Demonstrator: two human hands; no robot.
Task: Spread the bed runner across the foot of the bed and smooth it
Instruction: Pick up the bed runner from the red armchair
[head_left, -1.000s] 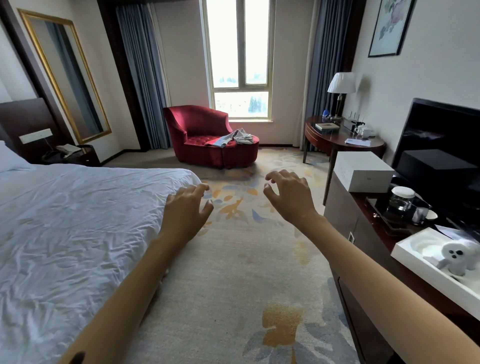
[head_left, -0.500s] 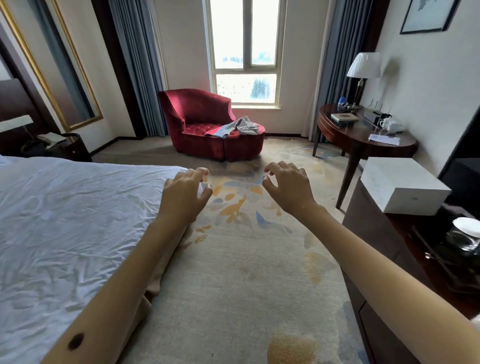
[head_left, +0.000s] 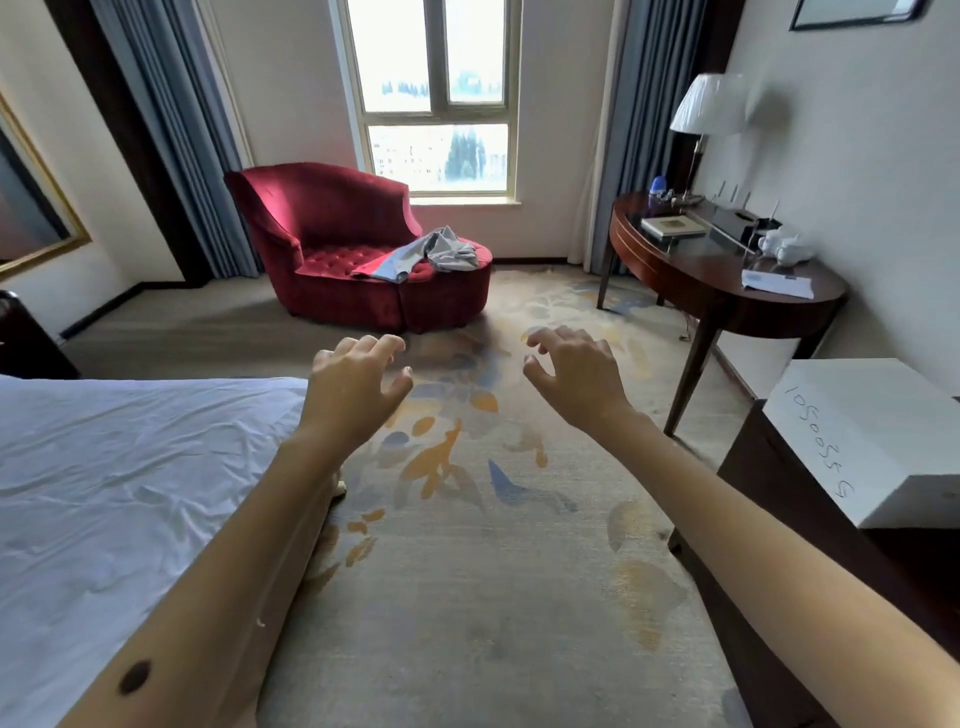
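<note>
Carpet (head_left: 467, 597) runs open between bed (head_left: 130, 493) edge and dresser (head_left: 769, 467)

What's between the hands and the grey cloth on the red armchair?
Head view: only bare patterned carpet between the left hand, the right hand and the grey cloth on the red armchair.

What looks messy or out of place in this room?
A grey cloth lies crumpled on the seat of the red armchair. The white sheet on the bed is creased all over. Nothing looks spilled or broken.
</note>
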